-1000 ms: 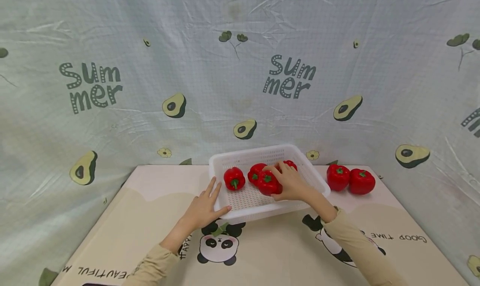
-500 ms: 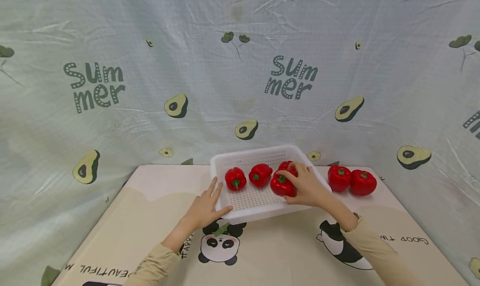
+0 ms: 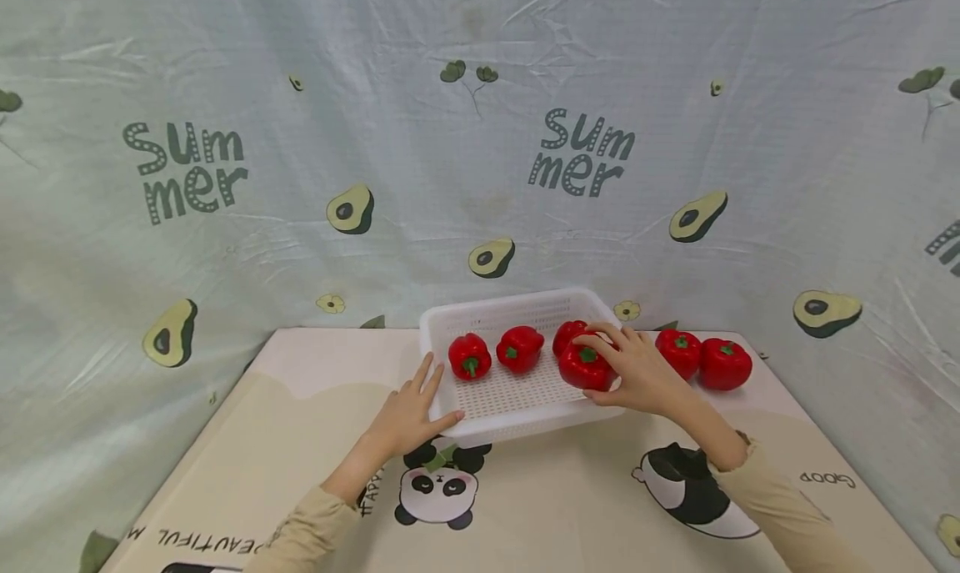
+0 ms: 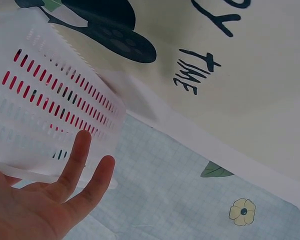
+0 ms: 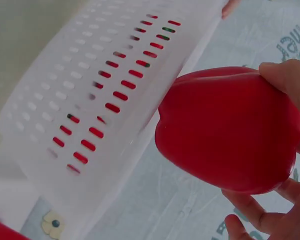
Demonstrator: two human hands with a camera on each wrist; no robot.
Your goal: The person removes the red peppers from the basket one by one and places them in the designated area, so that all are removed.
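Okay, your right hand (image 3: pixel 633 373) grips a red bell pepper (image 3: pixel 587 367), fingers over its top and thumb low on the side nearer you. The held pepper sits over the right end of a white perforated plastic basket (image 3: pixel 517 423), green stem showing from above; right wrist view has it up by the basket's rim, and you can't tell there whether the two touch.

Your left hand (image 3: pixel 405 410) is spread, fingers straight, resting at the basket's left end: fingertips along the outer side wall, thumb over the front rim at the near corner. Nothing in that hand's grasp.

Inside the basket, going from your left hand to your right: first pepper (image 3: pixel 465 352) just beside your left fingertips, stem facing you; second pepper (image 3: pixel 521 348) between your hands, apart from the first; third pepper (image 3: pixel 566 337) just beyond the held one, partly hidden by it and by your right fingers.

Past your right hand, outside the basket, two more red bell peppers (image 3: pixel 725 364) stand side by side on the table, stems up. Under your forearms, the table cover (image 3: pixel 555 498) is cream with panda prints; a pale backdrop (image 3: pixel 420 139) with avocados and "SUMMER" lettering hangs beyond your hands. Both your sleeves (image 3: pixel 307 527) are tan.
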